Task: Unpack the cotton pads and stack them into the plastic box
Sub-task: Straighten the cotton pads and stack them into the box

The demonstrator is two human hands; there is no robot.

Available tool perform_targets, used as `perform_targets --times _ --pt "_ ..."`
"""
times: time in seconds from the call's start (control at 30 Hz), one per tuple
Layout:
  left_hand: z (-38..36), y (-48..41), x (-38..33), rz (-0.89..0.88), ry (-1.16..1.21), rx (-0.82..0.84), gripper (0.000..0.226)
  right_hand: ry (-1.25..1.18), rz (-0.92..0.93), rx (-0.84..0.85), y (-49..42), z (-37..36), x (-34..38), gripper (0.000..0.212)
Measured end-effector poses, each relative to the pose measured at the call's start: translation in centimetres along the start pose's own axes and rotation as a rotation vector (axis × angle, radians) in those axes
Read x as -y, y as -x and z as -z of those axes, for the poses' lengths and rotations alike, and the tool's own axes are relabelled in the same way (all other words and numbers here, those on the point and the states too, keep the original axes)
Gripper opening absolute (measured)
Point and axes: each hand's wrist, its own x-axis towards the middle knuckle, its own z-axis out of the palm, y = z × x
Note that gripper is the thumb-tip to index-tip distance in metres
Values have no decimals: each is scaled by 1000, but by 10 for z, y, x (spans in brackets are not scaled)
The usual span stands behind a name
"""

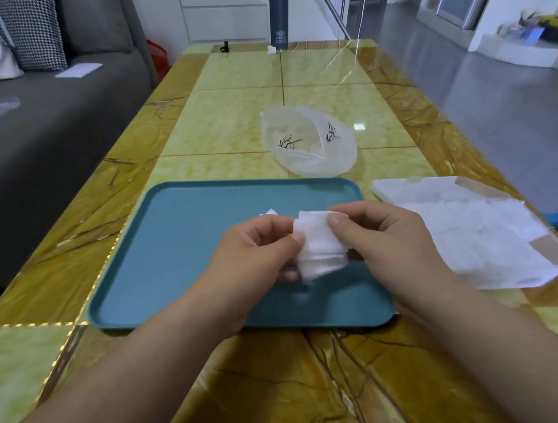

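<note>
A small stack of white cotton pads (317,247) is held above the teal tray (185,252). My left hand (258,258) grips the stack from the left, and my right hand (373,236) pinches its top right edge with thumb and forefinger. Another bit of white pad (269,211) peeks out behind my left hand. The clear plastic box (472,229) lies open on the table to the right of the tray, with white pads inside it. The clear plastic bag (308,139) with black print lies open beyond the tray.
A dark blue flask (277,13) stands at the table's far end beside a small white scrap (271,50). A grey sofa (38,133) with a bag and cushion runs along the left. The floor drops away past the table's right edge.
</note>
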Motion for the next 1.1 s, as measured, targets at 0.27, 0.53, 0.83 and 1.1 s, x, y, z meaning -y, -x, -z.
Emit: perform_targets --times 0.27,0.53,0.83,1.1 --pt "3 -3 -3 -139 -59 -144 11 101 141 -39 -2 4 9 11" --pt "1 3 -8 9 176 126 15 -70 36 3 -3 7 8 10" --pt "12 -4 -15 72 257 -18 16 -81 -41 -182 -13 18 5 8" --pt "3 0 -6 -88 149 57 13 -196 -128 129 -1 5 13 14"
